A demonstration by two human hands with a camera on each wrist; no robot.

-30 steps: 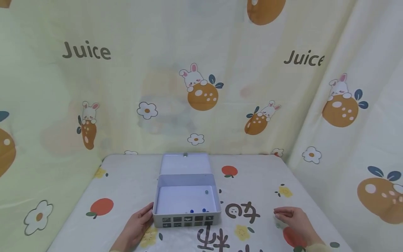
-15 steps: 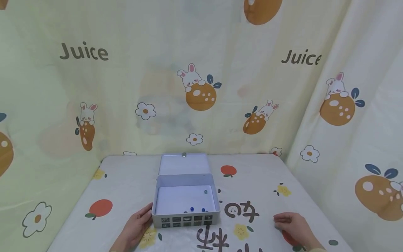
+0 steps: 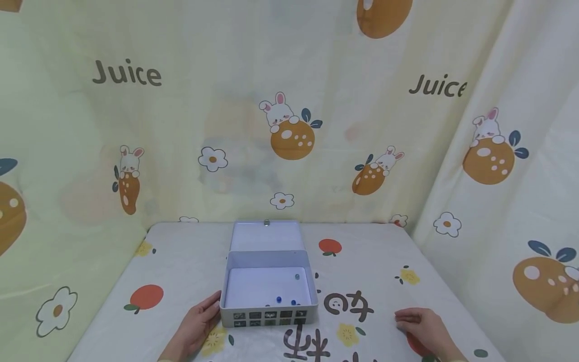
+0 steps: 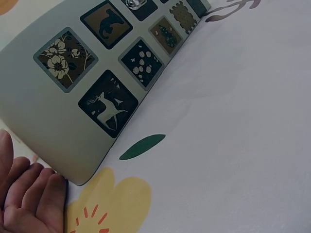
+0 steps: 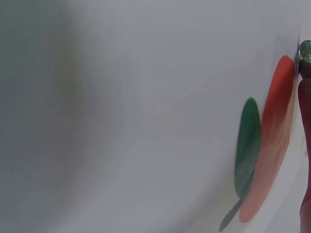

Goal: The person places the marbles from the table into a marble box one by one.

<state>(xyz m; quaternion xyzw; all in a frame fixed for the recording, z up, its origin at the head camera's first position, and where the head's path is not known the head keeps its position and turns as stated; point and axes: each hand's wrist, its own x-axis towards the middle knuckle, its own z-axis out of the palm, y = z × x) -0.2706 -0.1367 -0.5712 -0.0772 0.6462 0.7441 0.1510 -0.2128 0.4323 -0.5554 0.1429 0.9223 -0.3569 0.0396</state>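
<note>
My left hand (image 3: 197,323) rests against the left side of an open tin box (image 3: 269,318), its fingers fairly straight along the wall; the left wrist view shows these fingers (image 4: 41,196) at the corner. Inside the box lie two blue marbles (image 3: 279,299), a greenish glass marble (image 3: 297,276) near the right wall, and a small piece half hidden by the front rim. Far to the right, my right hand (image 3: 425,327) is low on the cloth, fingertips together. At the edge of the right wrist view, a green glass marble (image 5: 305,51) sits at the tip of a digit, apparently pinched.
The box's hinged lid (image 3: 266,235) lies back behind it. A patterned tablecloth (image 3: 362,271) covers the table, printed with fruit and flowers. Curtains (image 3: 244,115) hang behind and at both sides.
My right hand has come down over the green marble beside its fingers, which the head view no longer shows. One blue marble has shifted slightly in the box. My left hand stays put.
</note>
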